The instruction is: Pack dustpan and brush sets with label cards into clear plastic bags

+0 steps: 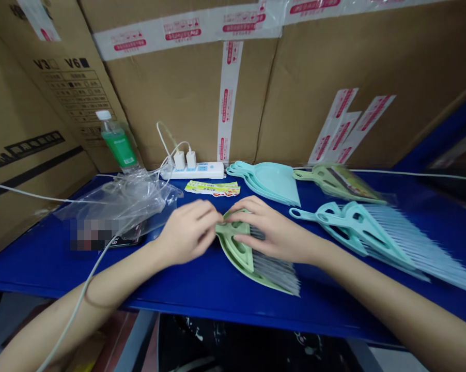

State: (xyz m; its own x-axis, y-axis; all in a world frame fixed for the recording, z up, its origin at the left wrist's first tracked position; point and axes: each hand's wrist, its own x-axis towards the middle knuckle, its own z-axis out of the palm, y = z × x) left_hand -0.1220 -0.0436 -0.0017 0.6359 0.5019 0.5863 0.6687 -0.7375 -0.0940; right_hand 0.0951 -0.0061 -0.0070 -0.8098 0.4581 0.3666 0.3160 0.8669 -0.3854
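A pale green mini brush with grey bristles (274,269) lies in a matching green dustpan (238,258) on the blue table (202,289), near its front edge. My left hand (188,232) pinches the handle end of this green set, fingers closed. My right hand (277,235) lies over the top of the brush, fingers curled and pressing it onto the pan.
Teal brushes (376,237), stacked teal dustpans (272,181) and a bagged green set (341,183) lie to the right. Clear plastic bags (120,201), a paper label (212,188), a power strip (192,169) and a green bottle (119,144) sit left and behind. Cardboard boxes (326,77) wall the back.
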